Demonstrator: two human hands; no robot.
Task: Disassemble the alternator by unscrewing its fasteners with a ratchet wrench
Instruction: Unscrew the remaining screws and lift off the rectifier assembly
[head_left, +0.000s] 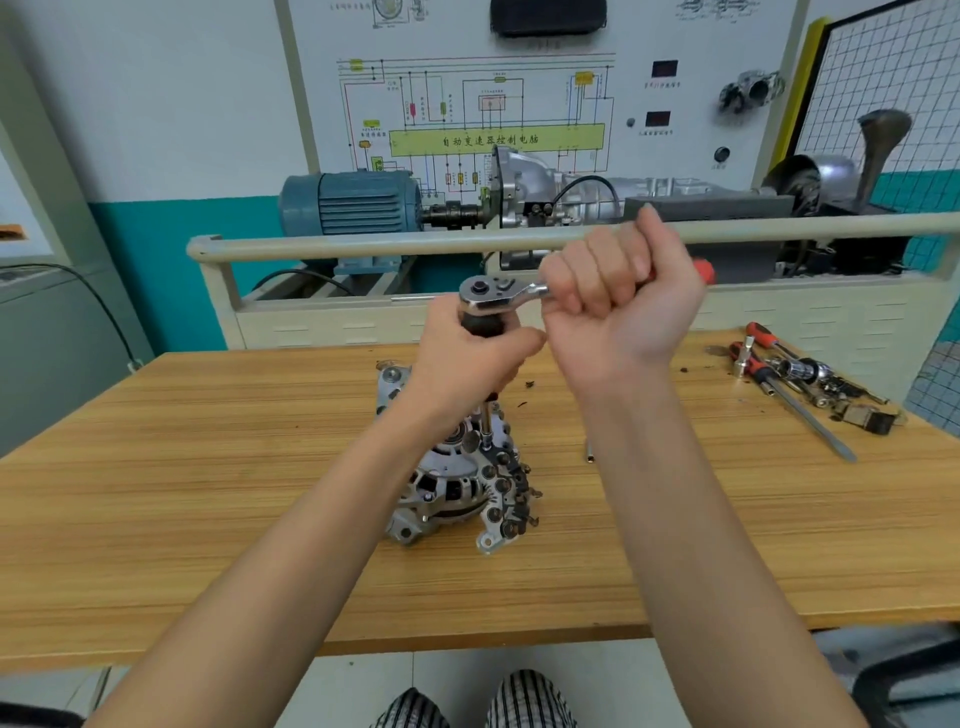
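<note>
The right hand (621, 306) clenched the ratchet (501, 291) handle, while the left hand (467, 358) gripped the black extension grip beneath its head. The alternator (457, 483) sat on the worktop (208, 467) just below both hands.

Alternator (457, 483) sits centre on the bench (208, 467); ratchet wrench (498, 291) stands above it; loose tools (800, 379) lie far right; motor (353, 202) behind.

Ratchet wrench (511, 292) handle mostly hidden in right hand (621, 306); extension's upper part hidden by left hand (470, 358).
</note>
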